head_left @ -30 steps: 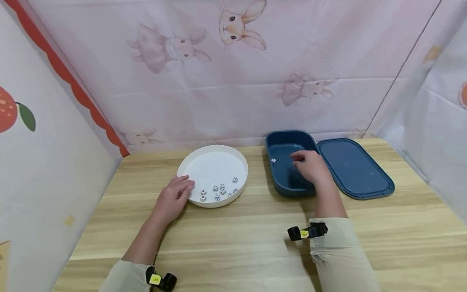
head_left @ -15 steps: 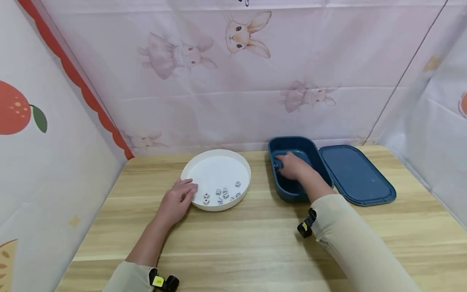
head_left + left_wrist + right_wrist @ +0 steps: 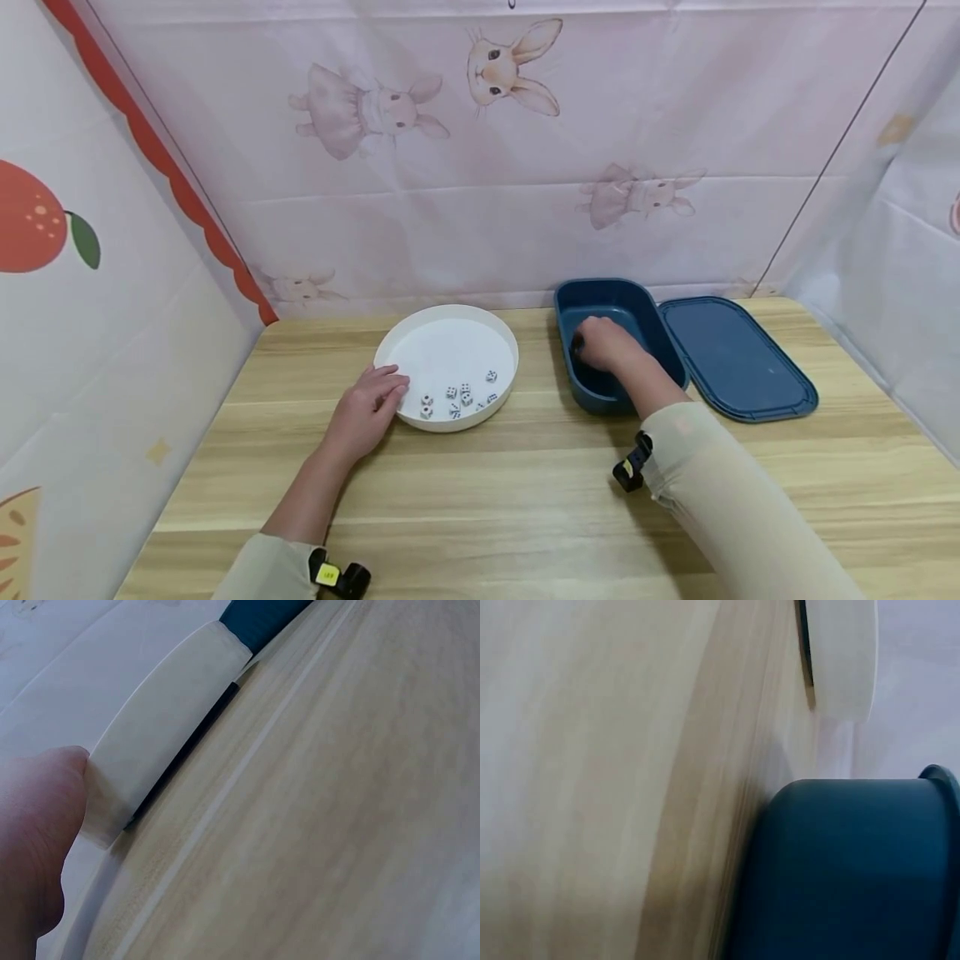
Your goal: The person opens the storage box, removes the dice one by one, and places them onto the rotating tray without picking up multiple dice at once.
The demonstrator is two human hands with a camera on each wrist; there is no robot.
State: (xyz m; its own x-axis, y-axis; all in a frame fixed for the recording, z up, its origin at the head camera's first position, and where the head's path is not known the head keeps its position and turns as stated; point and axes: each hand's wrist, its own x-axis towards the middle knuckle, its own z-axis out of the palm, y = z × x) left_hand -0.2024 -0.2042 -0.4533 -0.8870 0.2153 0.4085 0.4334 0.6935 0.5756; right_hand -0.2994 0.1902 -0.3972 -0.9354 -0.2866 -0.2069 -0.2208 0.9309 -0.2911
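In the head view, a white round tray (image 3: 450, 333) holds several white dice (image 3: 466, 395) near its front side. My left hand (image 3: 367, 408) rests loosely on the tray's left rim, and its thumb (image 3: 64, 761) touches the rim in the left wrist view. My right hand (image 3: 603, 343) reaches down into a deep blue box (image 3: 622, 292). Its fingers are curled together beside the box's left wall, over the spot where a single die lay. Those fingertips and that die are hidden behind the hand.
A flat blue lid (image 3: 738, 358) lies on the wooden table (image 3: 480, 517), right beside the box. A cloth with printed rabbits (image 3: 360, 233) hangs behind the table. In the right wrist view, the box's outer wall (image 3: 847, 870) fills the lower right.
My right hand has moved left and down inside the box to the die by the left wall, and its fingers have curled in. The left hand stays at the tray rim.
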